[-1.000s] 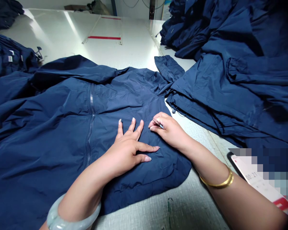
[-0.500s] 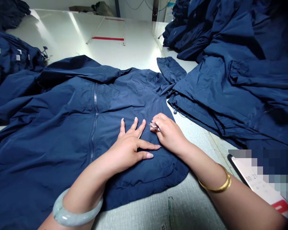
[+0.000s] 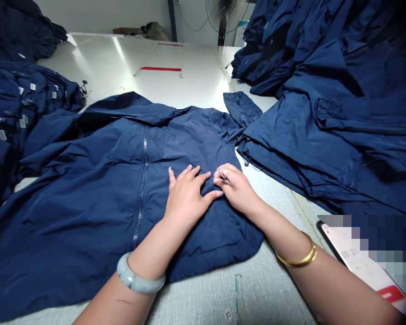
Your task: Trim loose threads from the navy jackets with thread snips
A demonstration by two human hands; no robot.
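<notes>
A navy nylon jacket (image 3: 98, 180) lies spread on the table, with a zipper (image 3: 142, 189) running down it. My left hand (image 3: 186, 197) rests flat on the jacket, fingers spread and holding nothing. Just to its right, my right hand (image 3: 237, 189) pinches a small metal tool (image 3: 223, 176), its tip at the jacket's fabric. The tool is partly hidden by my fingers, so its exact kind is hard to tell. A jade bangle (image 3: 140, 276) circles my left wrist, and a gold bangle (image 3: 297, 256) circles my right.
Folded navy garments form a tall pile (image 3: 328, 131) on the right and another (image 3: 20, 99) on the left. The white table (image 3: 122, 67) has red tape marks (image 3: 160, 69). A phone (image 3: 353, 257) lies at lower right, partly blurred. A fan (image 3: 225, 6) stands behind.
My left hand has slid right, closer to my right hand, and its fingers have drawn in. The view has tilted upward, showing more of the back wall.
</notes>
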